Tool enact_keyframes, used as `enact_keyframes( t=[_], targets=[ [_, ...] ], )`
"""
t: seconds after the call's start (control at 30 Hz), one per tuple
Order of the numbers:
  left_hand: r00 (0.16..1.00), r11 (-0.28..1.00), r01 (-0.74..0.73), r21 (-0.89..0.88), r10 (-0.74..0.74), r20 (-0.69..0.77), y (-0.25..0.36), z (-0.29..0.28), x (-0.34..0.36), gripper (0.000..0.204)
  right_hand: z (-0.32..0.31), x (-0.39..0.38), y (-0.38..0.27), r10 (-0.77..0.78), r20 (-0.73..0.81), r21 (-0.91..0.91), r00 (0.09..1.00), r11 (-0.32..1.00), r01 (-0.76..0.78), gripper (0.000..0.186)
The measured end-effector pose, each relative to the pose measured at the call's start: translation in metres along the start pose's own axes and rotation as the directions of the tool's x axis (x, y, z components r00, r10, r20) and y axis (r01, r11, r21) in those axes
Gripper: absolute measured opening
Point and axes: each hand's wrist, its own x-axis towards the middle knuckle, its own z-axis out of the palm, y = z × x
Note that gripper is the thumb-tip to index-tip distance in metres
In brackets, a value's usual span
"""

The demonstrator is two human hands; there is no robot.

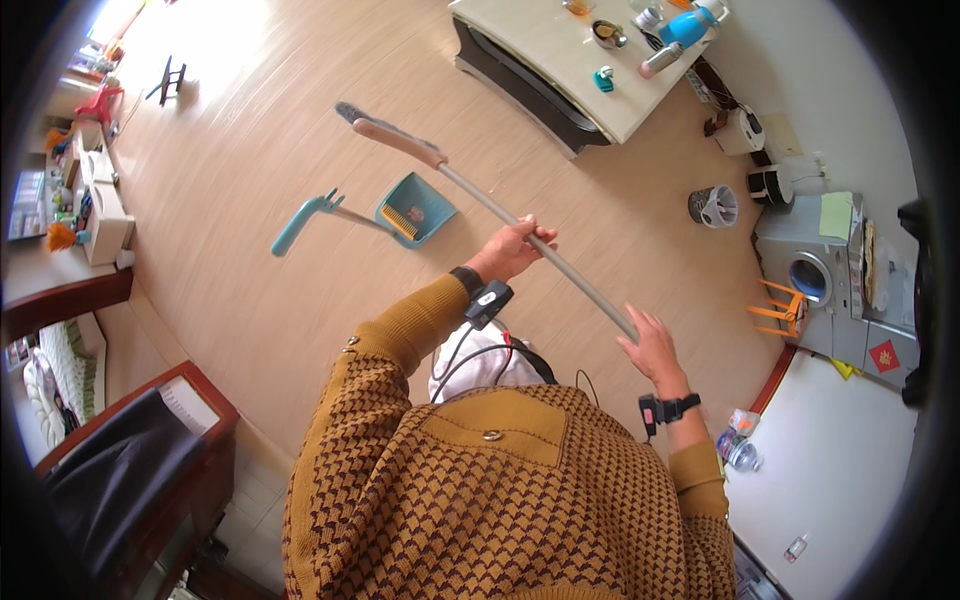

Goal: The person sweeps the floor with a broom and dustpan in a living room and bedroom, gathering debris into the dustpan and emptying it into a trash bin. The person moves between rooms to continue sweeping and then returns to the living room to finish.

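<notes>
A broom point(570, 270) with a long grey handle, a pinkish-beige head and dark grey bristles slants across the middle of the head view, its head at the far left end. My left hand point(508, 252) is closed around the handle partway along it. At the handle's near right end, my right hand point(652, 348) holds the tip between thumb and palm, its fingers fairly straight. Left of the broom, a blue dustpan point(440, 212) lies on the floor with its long handle pointing left. Something yellow and comb-like shows inside its pan.
A cream-topped table point(560, 60) with cups and bottles stands at the far right. A waste bin point(712, 206), an orange stool point(780, 308) and a front-loading washing machine point(808, 275) line the right side. At left are a white cabinet point(103, 210) and dark wooden furniture point(215, 400).
</notes>
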Motion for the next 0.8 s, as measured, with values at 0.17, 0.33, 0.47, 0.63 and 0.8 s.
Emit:
enact_keyframes(
  t=[0.17,0.33,0.47,0.63,0.8],
  targets=[
    [0.999,0.997,0.024,-0.069,-0.021,0.049,0.021,-0.021,0.021,0.019,-0.044,-0.087,0.04,0.53,0.381,-0.162,0.758,0.845,-0.51,0.025],
    [0.98,0.913,0.188,0.362,-0.198,-0.011,0.017,0.008,0.027,0.032,-0.047,-0.125,0.032,0.52,0.636,0.274,0.571,0.539,-0.796,0.024],
    [0.994,0.331,0.106,0.938,-0.038,-0.098,0.028,0.041,0.024,0.034,-0.023,-0.12,0.044,0.591,0.4,0.395,0.7,0.578,-0.714,0.021],
    [0.768,-0.331,-0.179,0.926,0.542,0.342,0.103,0.019,-0.025,0.064,0.043,-0.084,0.089,0.536,0.291,0.293,0.793,0.739,-0.607,0.018],
    [0.343,-0.64,0.268,0.721,0.762,0.549,0.219,-0.022,-0.16,0.074,0.07,-0.054,0.151,0.679,0.506,0.38,0.532,0.378,-0.844,0.008]
  ],
)
